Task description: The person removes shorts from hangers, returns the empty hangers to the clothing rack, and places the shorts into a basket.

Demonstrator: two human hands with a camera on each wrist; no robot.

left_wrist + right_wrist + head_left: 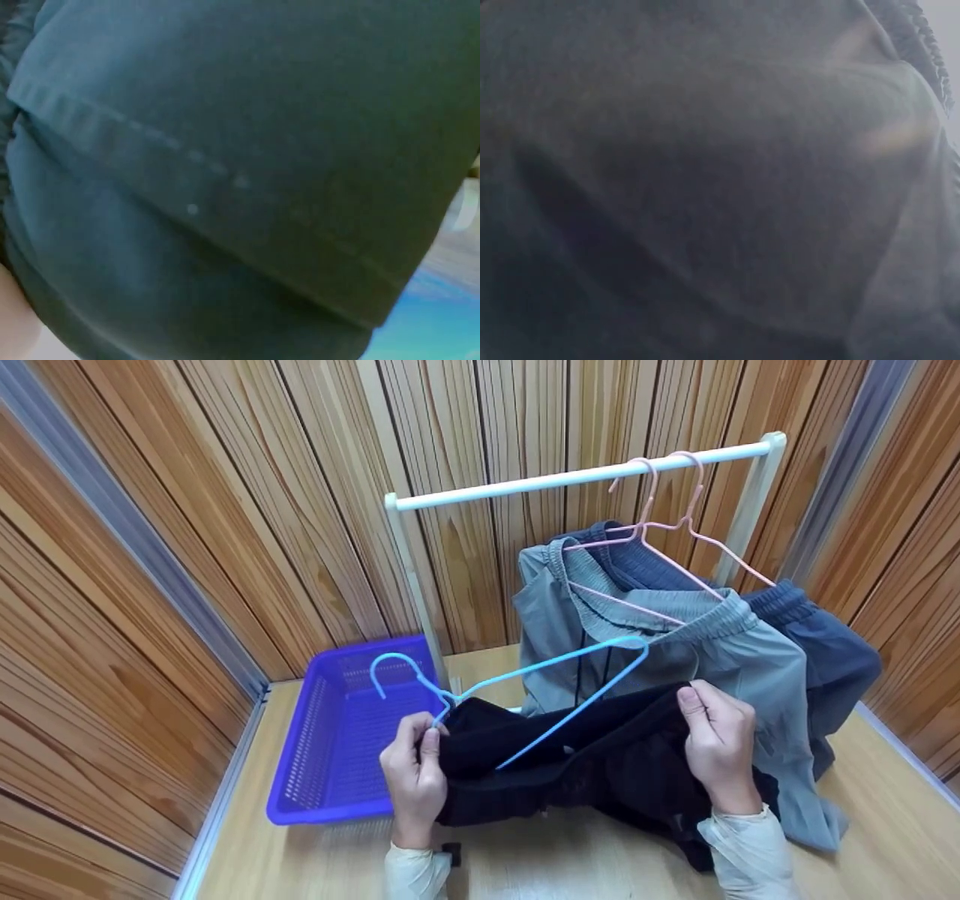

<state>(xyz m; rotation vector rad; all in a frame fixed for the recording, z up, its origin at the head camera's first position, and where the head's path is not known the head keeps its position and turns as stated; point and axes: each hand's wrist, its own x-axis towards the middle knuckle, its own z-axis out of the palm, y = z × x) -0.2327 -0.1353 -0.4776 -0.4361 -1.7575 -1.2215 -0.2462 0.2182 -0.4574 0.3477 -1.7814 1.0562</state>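
Black pants (630, 772) are stretched between both hands, waist opening facing up. My left hand (416, 780) pinches the left end of the waistband together with the near arm of a blue hanger (555, 664). The hanger's hook points up and left; its far arm stands above the waistband, and part of its lower bar dips into the opening. At the other end, my right hand (716, 742) grips the waistband between thumb and curled fingers. Dark cloth (225, 150) with a stitched seam fills most of the left wrist view. The right wrist view shows blurred greyish cloth (727, 187).
A white rack (517, 489) stands behind. Grey pants (675, 615) and dark blue pants (825, 637) hang at its right on pink hangers (651, 502), close beside my right hand. A purple basket (289, 810) sits at left on the wooden surface (247, 855).
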